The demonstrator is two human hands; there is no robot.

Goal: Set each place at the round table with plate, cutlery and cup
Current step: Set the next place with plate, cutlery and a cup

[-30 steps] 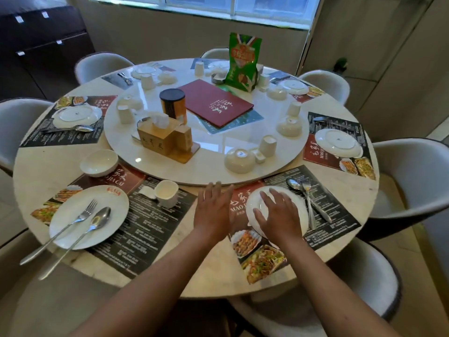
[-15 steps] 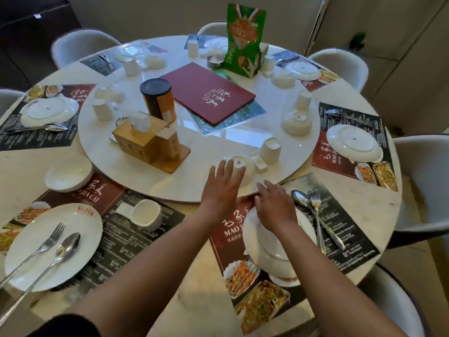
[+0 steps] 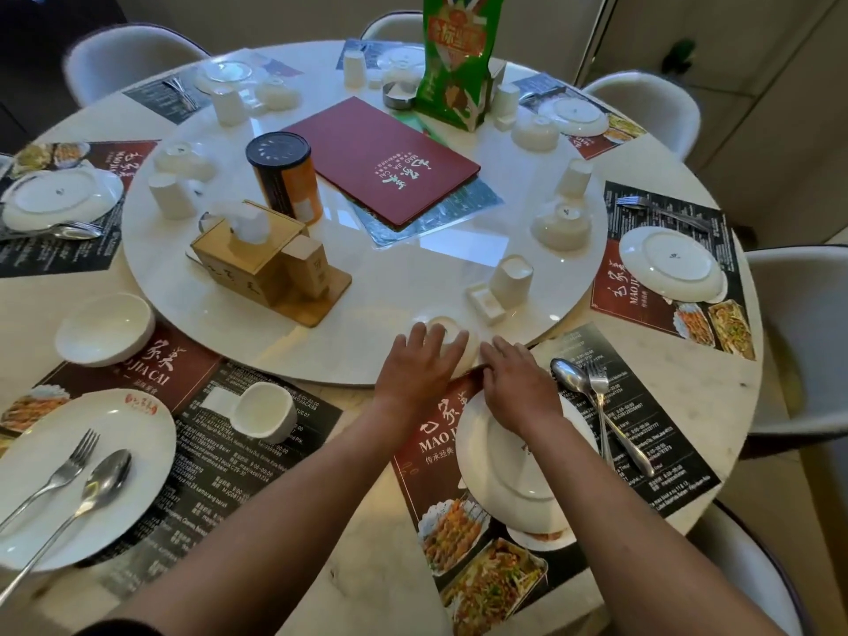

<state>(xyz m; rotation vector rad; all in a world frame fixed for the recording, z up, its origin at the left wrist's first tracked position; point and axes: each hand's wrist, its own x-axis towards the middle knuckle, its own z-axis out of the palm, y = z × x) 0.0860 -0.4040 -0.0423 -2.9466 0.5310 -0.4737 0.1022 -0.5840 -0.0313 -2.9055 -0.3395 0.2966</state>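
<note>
At the place in front of me a white plate [image 3: 518, 479] lies on a printed placemat [image 3: 665, 470], with a spoon [image 3: 569, 376] and a fork [image 3: 596, 378] crossed just to its right. An overturned white bowl [image 3: 465, 348] stands on the near edge of the turntable [image 3: 367, 314]. My left hand [image 3: 420, 367] is draped over this bowl, fingers curled on its top. Next to the bowl, my right hand [image 3: 518, 392] rests flat on the plate's far rim with its fingers apart. An upturned cup [image 3: 509, 280] and a small rest [image 3: 484, 305] stand behind the bowl.
The place to the left has a plate [image 3: 137, 452] bearing fork and spoon, a cup on its side [image 3: 264, 413] and a bowl [image 3: 105, 328]. On the turntable stand a wooden tissue box [image 3: 257, 254], a canister [image 3: 284, 176], a red menu [image 3: 385, 158], a green bag [image 3: 454, 57] and several overturned cups and bowls. Chairs ring the table.
Both hands have moved forward from the placemat and plate toward the turntable. My left hand now covers the overturned bowl; my right hand has slid to the plate's far rim.
</note>
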